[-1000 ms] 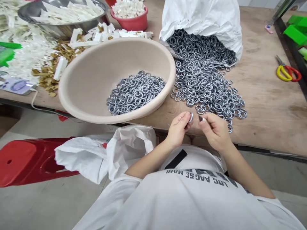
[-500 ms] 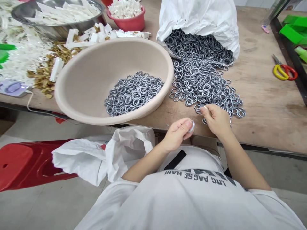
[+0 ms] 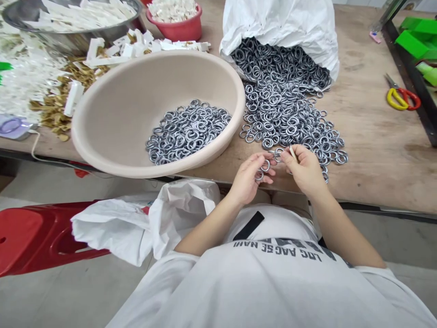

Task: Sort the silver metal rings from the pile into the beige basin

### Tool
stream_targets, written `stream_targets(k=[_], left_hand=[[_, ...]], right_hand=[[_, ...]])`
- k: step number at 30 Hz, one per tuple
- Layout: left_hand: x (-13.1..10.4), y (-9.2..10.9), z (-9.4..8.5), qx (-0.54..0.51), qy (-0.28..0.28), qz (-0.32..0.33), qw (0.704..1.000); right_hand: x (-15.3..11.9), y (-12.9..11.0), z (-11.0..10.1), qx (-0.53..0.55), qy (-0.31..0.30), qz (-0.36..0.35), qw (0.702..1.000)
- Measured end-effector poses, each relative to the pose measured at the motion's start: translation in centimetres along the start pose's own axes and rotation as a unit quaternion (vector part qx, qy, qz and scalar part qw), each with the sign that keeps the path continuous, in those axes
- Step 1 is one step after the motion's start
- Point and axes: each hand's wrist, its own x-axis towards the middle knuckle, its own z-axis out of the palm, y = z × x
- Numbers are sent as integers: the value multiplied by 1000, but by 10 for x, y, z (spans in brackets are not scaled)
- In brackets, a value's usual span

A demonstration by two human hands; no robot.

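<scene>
Grey metallic rings (image 3: 264,169) rest in my left hand (image 3: 248,178), its fingers curled around them at the table's front edge. My right hand (image 3: 304,169) is closed on a thin pale stick-like piece (image 3: 293,154) that pokes out between thumb and finger; its kind is unclear. Between the two hands, at their fingertips, are a few more rings (image 3: 278,154). Just behind the hands a large heap of the same rings (image 3: 283,109) spills from a white sack (image 3: 280,20). More rings (image 3: 191,132) lie inside the wide beige basin (image 3: 112,114) to the left.
Scissors (image 3: 403,98) with yellow and red handles lie at the right. White and brown pieces (image 3: 70,86), a metal bowl (image 3: 78,38) and a red tub (image 3: 180,27) fill the back left. Below stand a red stool (image 3: 30,237) and an opened white bag (image 3: 184,209).
My left hand has moved up towards the right hand and its fingers have loosened, showing rings in it. The right hand stays near the heap's front edge. The view has shifted slightly.
</scene>
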Motion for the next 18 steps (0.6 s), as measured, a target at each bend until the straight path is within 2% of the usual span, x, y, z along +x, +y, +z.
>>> stream_targets(k=[2,4,11,14,18], left_hand=[[1,-5,8,9,-3,7,1000],[3,-11,14,21,-7,17,1000],[16,-14,14,63,-22,28,997],[17,-12,11,126,-21,69,989],[13,-12,10,168,21,129,977]], right_hand=[[-10,-5,5,108,-12,28,994],[-16,-8,10,146,-7,39,989],[-4,10,12,152,-12,38,988],[-7,12,12,167,3,35,985],[-16,6,11,144,15,30,989]])
